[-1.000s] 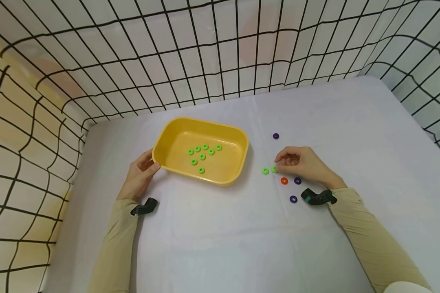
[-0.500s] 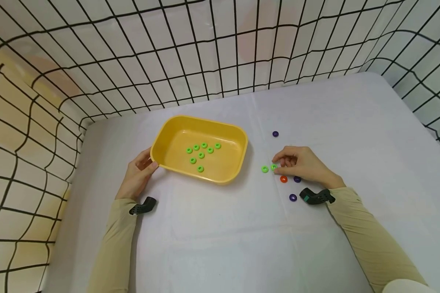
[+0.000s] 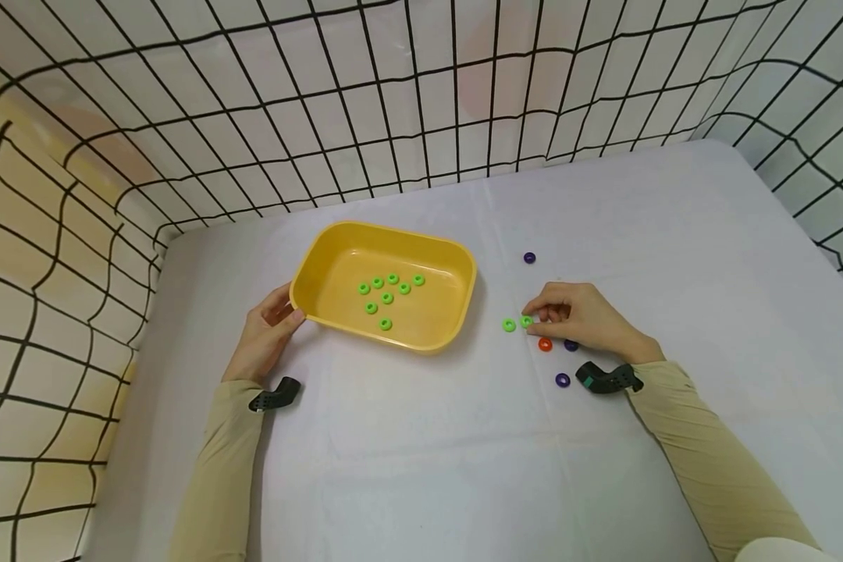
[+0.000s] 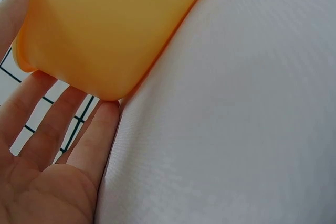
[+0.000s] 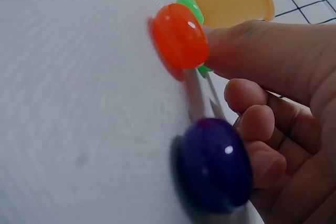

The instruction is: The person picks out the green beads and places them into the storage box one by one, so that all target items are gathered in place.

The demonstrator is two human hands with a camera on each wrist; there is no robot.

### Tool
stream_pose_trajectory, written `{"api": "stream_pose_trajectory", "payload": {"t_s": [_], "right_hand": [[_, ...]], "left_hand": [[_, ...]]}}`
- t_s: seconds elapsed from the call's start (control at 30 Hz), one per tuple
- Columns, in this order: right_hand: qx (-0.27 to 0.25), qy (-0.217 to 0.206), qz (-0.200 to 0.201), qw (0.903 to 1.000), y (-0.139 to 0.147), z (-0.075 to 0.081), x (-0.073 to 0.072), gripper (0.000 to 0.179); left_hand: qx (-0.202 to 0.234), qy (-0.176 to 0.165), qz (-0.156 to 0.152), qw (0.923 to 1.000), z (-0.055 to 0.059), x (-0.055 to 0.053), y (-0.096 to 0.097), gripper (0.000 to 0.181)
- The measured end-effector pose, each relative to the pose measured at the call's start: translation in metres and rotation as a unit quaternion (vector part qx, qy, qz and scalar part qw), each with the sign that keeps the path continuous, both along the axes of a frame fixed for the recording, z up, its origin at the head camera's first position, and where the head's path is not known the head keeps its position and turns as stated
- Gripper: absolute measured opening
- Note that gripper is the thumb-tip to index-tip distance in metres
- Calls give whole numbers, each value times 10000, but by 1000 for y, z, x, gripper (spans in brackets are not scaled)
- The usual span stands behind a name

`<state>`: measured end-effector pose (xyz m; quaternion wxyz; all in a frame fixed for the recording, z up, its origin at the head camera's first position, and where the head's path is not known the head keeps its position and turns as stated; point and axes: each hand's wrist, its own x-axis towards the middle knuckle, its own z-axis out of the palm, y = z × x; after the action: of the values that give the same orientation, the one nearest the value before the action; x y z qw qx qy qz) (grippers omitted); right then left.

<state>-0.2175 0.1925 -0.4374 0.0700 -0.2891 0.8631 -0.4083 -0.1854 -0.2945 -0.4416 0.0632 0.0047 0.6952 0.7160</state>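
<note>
In the head view, a yellow plastic tray (image 3: 421, 340) sits left of centre with several green ring beads (image 3: 385, 324) in it. My left hand (image 3: 265, 337) holds its left corner, thumb at the rim and fingers against the outer wall (image 4: 100, 51). To the tray's right, my right hand (image 3: 581, 316) pinches a green ring bead (image 3: 526, 321) between thumb and index finger, at the tabletop. Another green bead (image 3: 509, 325) lies just left of it. An orange ring bead (image 5: 181, 36) lies beside the thumb, and a dark purple one (image 5: 215, 165) is under the hand's near side.
One purple ring bead (image 3: 529, 257) lies beyond the right hand, and another (image 3: 563, 380) lies nearer, by the black wrist camera (image 3: 607, 378). A black wire grid (image 3: 435, 101) stands along the back and both sides of the white-covered table (image 3: 421, 468).
The right thumb and index finger have parted slightly and come down on either side of the green ring bead, which stays in place. My left hand and the tray keep their places.
</note>
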Motion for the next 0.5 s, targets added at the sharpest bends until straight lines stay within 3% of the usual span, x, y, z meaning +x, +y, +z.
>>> {"api": "stream_pose_trajectory", "payload": {"t_s": [0.33, 0.5], "right_hand": [[46, 57, -18, 10000, -1, 2, 1, 21], [67, -161, -116, 9998, -2, 3, 0, 20]], "left_hand": [[177, 105, -14, 9998, -2, 0, 0, 51], [185, 114, -57, 9997, -2, -1, -1, 51]]}}
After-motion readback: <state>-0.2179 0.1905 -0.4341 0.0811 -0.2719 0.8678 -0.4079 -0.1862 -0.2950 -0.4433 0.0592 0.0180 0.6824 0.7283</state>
